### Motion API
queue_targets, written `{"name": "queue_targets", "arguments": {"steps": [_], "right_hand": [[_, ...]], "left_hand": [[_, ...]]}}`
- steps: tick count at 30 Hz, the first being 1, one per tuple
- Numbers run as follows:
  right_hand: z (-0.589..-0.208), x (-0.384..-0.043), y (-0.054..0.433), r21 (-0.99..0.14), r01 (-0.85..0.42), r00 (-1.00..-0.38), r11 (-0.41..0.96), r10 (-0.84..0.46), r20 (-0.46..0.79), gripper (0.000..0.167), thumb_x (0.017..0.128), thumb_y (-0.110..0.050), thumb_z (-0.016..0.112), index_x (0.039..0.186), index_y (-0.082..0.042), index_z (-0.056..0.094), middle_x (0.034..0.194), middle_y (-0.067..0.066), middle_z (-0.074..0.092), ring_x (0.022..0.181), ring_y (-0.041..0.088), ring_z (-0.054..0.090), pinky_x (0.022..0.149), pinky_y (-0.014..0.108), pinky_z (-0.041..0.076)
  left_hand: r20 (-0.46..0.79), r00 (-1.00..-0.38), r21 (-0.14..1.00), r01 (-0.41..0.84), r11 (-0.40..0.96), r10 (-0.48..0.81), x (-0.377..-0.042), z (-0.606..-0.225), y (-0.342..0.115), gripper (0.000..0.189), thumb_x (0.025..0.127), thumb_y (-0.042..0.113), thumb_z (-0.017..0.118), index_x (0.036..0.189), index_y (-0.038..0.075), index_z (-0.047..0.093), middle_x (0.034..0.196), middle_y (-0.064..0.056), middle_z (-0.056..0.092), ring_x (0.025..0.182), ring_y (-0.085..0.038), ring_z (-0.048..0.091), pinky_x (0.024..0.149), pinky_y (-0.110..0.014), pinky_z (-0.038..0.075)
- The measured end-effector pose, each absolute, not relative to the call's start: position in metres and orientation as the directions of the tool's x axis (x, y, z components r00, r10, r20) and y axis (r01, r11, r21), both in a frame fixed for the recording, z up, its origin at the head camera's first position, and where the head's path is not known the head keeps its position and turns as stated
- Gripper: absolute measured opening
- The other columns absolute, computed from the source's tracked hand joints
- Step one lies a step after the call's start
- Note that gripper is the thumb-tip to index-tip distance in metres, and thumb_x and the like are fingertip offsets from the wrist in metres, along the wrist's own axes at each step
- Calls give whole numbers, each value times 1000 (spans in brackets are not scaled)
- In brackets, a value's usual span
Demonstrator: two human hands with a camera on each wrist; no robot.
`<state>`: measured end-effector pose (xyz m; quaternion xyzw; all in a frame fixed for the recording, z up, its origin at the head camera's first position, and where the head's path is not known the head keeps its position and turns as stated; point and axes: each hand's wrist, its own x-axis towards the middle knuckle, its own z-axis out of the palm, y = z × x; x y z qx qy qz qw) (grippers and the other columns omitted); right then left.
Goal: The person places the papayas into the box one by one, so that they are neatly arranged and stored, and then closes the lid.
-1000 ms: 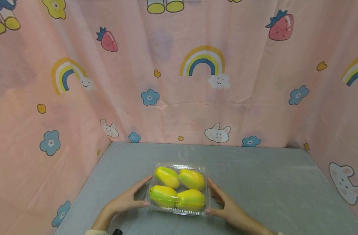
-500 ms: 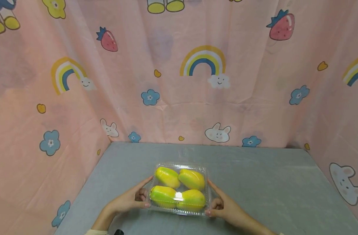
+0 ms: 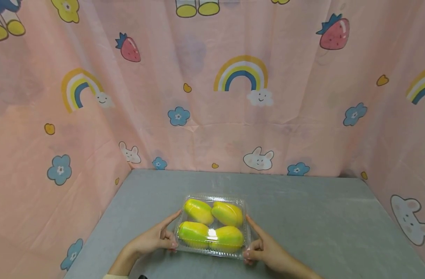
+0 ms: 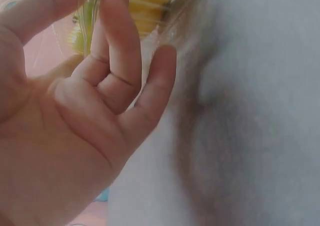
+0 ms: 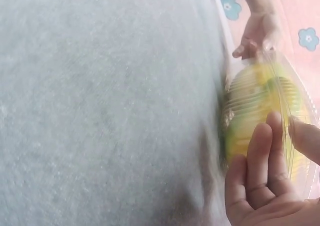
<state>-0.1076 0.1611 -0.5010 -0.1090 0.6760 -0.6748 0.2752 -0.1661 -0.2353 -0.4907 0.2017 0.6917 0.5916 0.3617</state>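
Observation:
A clear plastic clamshell box (image 3: 214,254) with its lid down is between my two hands. Several yellow-green mangoes (image 3: 227,214) show through the lid. My left hand (image 3: 149,240) grips the box's left rim near the front corner, thumb on the rim, index finger stretched along the side. On the opposite side, my right hand (image 3: 269,250) pinches the right rim. In the right wrist view, the thumb (image 5: 305,138) is on one face of the rim and the other fingers are on the opposite face. The left wrist view shows curled fingers (image 4: 122,51) at the box's edge.
A grey cloth-covered table (image 3: 320,221) lies under the box. Pink printed curtains (image 3: 212,135) hang behind it and along both sides. The end of a small black object (image 3: 142,277) shows at the bottom edge, by the left forearm.
The fingers of both hands have curled in beneath the box's rim, while the index fingers stay stretched along its sides. The box has hardly moved.

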Motion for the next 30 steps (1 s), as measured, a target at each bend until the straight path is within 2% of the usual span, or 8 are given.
{"name": "queue_targets", "arguments": {"steps": [6,13,21,27,30], "right_hand": [[-501,-107,159,-978,199,-838,58,-507,-201,112,86,-9,74,159,-13,-11,80,9,73,74,14,70,70,26,60],[-499,-105,155,-981,181,-865,74,-462,-195,111,83,-1,74,159,-9,-6,68,1,65,64,11,65,62,24,58],[-499,-106,156,-970,228,-853,91,-461,-243,111,84,-7,75,160,-14,-6,69,1,65,66,12,63,62,24,56],[-503,-104,159,-983,166,-847,81,-499,-184,111,87,-10,74,159,-14,-9,70,1,65,65,10,64,62,23,56],[-504,-105,160,-982,173,-844,78,-503,-188,110,87,-12,74,159,-15,-10,72,1,67,67,9,64,62,22,55]], "left_hand": [[-222,-664,975,-165,149,715,-164,-490,-234,101,88,2,68,160,10,-3,78,6,69,77,-7,68,82,-27,59],[-269,-707,962,-166,216,654,-162,-486,-230,100,86,3,70,161,17,6,70,6,62,70,-9,62,77,-27,58],[-256,-696,966,-161,202,671,-163,-489,-232,99,87,1,68,160,15,4,74,4,65,77,-10,67,81,-27,59],[-235,-689,970,-127,205,685,-163,-490,-233,99,87,1,68,160,14,2,72,5,58,71,-8,62,82,-27,60],[-233,-698,970,-115,216,677,-163,-489,-232,99,87,1,68,160,14,4,72,5,56,68,-6,58,78,-26,59]]}}
